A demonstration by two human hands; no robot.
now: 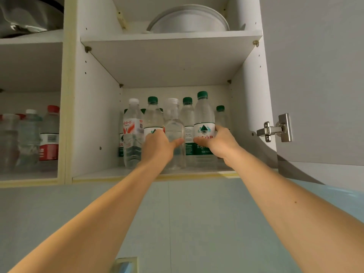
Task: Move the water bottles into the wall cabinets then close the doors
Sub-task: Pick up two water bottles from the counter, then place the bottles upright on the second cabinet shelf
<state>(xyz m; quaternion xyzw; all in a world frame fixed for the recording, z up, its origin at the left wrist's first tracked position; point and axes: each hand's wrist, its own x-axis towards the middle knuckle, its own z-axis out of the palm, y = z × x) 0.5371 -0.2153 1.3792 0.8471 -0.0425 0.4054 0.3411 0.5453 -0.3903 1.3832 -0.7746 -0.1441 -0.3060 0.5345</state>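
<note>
Clear bottles (pixel 173 134) crowding shelf edge (pixel 157 175)

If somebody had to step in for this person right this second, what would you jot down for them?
Left hand: grips a green-capped bottle on the lower shelf.
Right hand: grips the tall green-capped bottle beside it.
Between them stands a clear bottle; a white-capped bottle stands at the left and more stand behind.
The left cabinet already holds bottles too.
Done: many bottles shelved.
Left: let go of these two and close the door, which stands open. Whether more bottles wait below is out of view.
</note>
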